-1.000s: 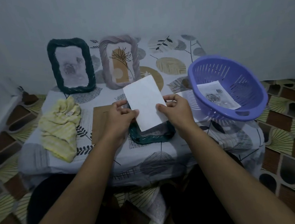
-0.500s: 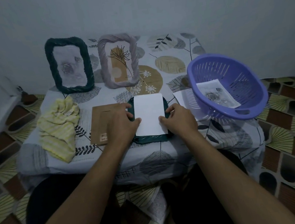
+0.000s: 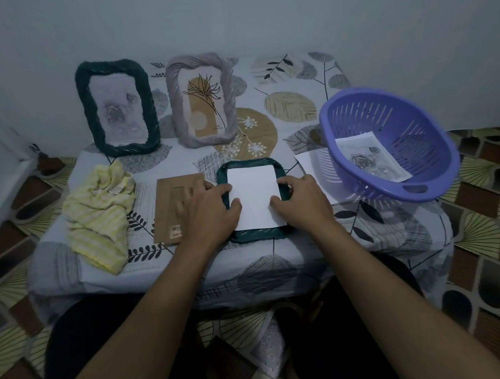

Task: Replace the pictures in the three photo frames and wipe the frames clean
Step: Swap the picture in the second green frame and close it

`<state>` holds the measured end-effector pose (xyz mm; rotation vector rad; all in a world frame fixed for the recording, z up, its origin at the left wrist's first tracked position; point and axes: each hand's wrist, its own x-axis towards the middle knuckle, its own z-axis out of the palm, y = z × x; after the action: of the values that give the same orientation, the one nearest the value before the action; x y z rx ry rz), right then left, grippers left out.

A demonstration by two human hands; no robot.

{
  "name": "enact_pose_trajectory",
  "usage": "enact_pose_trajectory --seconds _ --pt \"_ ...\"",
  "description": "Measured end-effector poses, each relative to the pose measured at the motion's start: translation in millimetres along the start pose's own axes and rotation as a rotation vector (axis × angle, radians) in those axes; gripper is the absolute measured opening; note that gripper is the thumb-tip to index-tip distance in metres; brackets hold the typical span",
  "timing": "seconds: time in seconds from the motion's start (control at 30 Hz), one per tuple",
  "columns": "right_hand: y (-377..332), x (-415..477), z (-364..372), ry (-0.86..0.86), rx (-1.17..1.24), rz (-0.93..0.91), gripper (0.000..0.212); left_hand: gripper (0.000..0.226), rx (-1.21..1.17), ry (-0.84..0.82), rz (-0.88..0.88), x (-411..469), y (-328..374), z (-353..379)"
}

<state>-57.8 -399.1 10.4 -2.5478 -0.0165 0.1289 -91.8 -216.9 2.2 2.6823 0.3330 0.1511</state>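
Leaf-print bench (image 3: 311, 244) | sheet (image 3: 255, 196) lies in flat green frame (image 3: 257, 235), long axis pointing away | left grip (image 3: 210, 208) and right grip (image 3: 301, 199) spread flat, pressing its sides | backing board (image 3: 171, 207) nearest left grip

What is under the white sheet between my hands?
A dark green frame lies flat under the white sheet; only its rim shows. Its opening is covered by the sheet, the left hand and the right hand.

Three photo frames (image 3: 86, 114) (image 3: 175, 104) (image 3: 258, 235), one basket (image 3: 407, 127), one cloth (image 3: 99, 216), one backing board (image 3: 175, 198)
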Motion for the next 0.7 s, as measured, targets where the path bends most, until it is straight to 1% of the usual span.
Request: enact_pose_trajectory --seconds 0.7 --pt "-0.3 -0.7 0.9 -0.001 -0.004 0.009 0.052 0.043 -0.030 -0.026 -0.011 -1.6 3.7 -5.0"
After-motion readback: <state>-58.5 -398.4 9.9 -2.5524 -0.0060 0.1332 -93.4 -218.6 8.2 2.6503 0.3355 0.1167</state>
